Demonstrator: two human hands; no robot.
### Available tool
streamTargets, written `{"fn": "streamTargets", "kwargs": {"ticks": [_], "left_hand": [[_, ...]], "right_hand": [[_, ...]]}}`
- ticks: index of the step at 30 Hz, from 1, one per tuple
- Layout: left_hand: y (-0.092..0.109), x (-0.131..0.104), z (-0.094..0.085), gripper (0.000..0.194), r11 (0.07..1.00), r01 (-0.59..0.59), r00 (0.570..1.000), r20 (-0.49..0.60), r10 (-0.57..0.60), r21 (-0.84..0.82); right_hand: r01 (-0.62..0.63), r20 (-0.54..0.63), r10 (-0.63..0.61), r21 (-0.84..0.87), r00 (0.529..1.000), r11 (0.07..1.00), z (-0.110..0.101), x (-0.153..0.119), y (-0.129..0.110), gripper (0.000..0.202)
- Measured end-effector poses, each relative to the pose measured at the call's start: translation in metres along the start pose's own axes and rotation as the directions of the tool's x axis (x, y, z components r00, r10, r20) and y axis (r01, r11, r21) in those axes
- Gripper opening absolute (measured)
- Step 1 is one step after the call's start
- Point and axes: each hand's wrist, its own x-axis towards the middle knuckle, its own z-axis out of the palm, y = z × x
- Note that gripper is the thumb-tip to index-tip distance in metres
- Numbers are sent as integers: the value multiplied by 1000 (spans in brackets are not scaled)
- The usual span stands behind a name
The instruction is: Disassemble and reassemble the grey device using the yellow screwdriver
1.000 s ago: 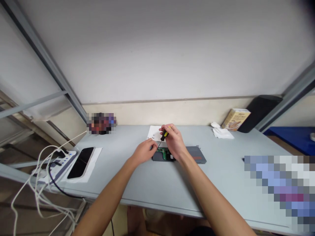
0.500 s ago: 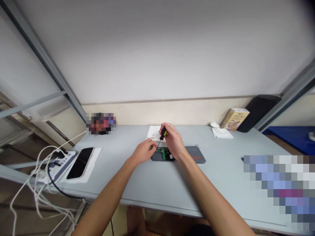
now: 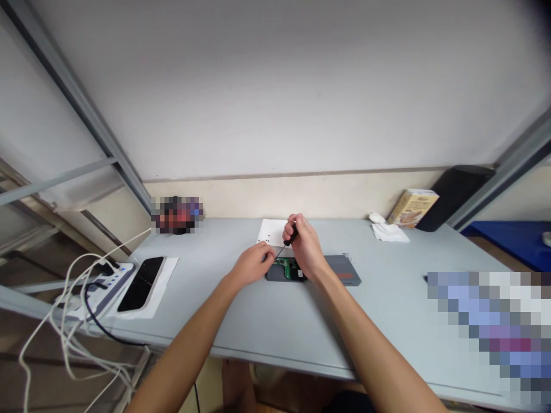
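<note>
A screwdriver [image 3: 292,234] with a black handle is gripped in my right hand [image 3: 306,246]. Its thin shaft slants down and left to the green circuit board [image 3: 287,267], near my left fingertips. The board sits in the left part of an opened, flat dark grey electronic device [image 3: 343,269] lying on the table. My left hand [image 3: 252,264] has its fingers curled at the device's far left corner, holding it there. The screwdriver's exact contact point is too small to make out. Part of the device's middle is hidden behind my right hand.
Behind the device lies white paper [image 3: 270,228] with several small dark screws. A phone [image 3: 141,284] rests at the left beside a power strip [image 3: 112,282] and tangled white cables [image 3: 64,321]. A yellow box [image 3: 412,208], tissues [image 3: 390,232] and a black cylinder [image 3: 456,195] stand back right.
The screwdriver's handle has tipped slightly to the right, and my right fingers have shifted around it. My left hand and the device stay in place.
</note>
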Motion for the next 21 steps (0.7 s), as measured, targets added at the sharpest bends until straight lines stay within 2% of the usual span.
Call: {"fn": "streamTargets", "kwargs": {"ticks": [3,7,16,21], "left_hand": [[-1,0,0,22,1000,4,1000,-3,-4,4],[-3,0,0,23,1000,3,1000,2,-3,6],[-4,1,2,25,1000,0,1000,-3,0,26],[-2,0,1,25,1000,4,1000,0,-4,29]], "right_hand": [[-40,17,39,59,999,997,-1,0,-2,34],[-7,-3,7,13,1000,1000,-1,0,-2,26],[-54,-24,55,65,998,996,1,-1,-4,48],[-13,-16,13,23,1000,1000,0,1,-2,46]]}}
